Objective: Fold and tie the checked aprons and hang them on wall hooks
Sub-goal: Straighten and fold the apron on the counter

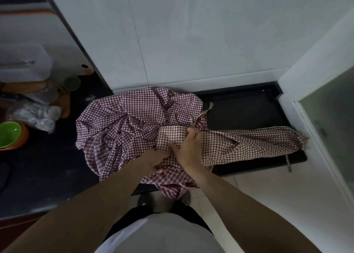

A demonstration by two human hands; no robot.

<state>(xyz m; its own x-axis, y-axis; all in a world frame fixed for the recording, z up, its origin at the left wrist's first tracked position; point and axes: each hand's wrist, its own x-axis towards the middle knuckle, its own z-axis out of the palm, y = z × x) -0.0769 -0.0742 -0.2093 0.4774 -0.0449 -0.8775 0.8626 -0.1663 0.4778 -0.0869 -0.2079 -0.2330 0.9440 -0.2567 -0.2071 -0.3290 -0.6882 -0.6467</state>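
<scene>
Centre frame, on dark worktop [239,109]: crumpled checked aprons [124,122], soft gingham, long axis left-right; left hand [155,159] and right hand [188,147] gripping folds.

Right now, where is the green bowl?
In the head view, the green bowl sits at the far left edge on the dark counter, nested in an orange bowl, beside a crumpled plastic bag.

left hand's fingertips [160,169] buried under checked aprons [134,122]

Dim, soft — wide-angle edge distortion
</scene>
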